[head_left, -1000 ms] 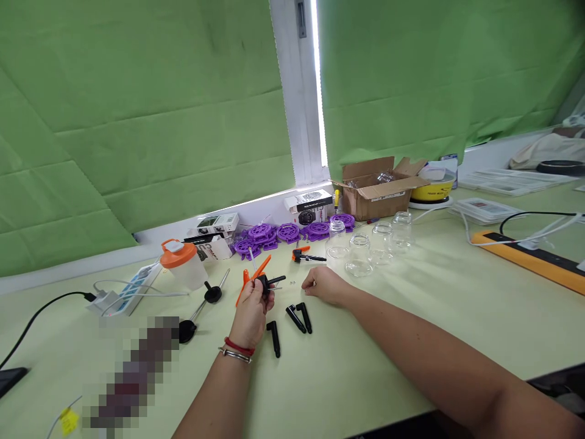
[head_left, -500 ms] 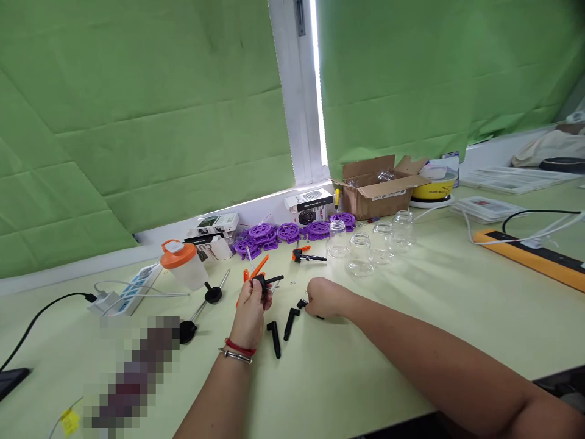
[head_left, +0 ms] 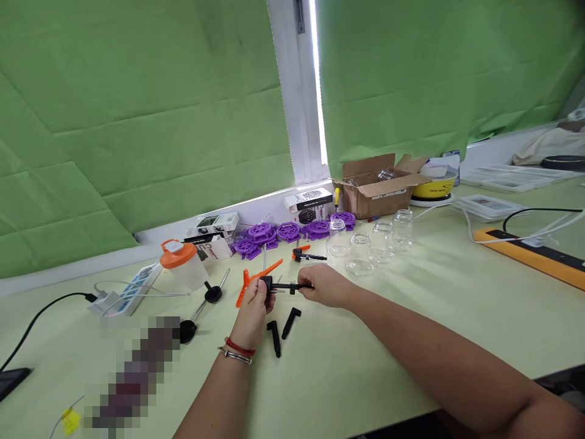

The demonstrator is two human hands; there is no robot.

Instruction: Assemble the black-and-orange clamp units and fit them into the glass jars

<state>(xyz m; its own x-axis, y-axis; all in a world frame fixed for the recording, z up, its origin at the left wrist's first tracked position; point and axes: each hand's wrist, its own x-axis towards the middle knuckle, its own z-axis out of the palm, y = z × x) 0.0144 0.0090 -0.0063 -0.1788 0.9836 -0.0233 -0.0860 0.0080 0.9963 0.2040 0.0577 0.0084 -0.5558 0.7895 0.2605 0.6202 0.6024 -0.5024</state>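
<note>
Black plastic makes up the round hub (head_left: 269, 286) pinched between the thumb and fingers of the left hand (head_left: 253, 308), its slender arm and thin metal pins jutting toward the right hand (head_left: 325, 285). That hand's fingertips are closed on a small L-shaped crank handle (head_left: 293, 288), which meets the arm's tip. Two smooth matching handles (head_left: 275, 339) lie on the pale table (head_left: 347, 372) nearer the person; glossy orange plastic (head_left: 245, 285) shows beyond the hub.

Four clear jars (head_left: 359, 250) standing up, two loose black bent sticks (head_left: 275, 341), one brown box (head_left: 388, 200), and maybe six bunched-up purple wheels (head_left: 287, 231).
</note>
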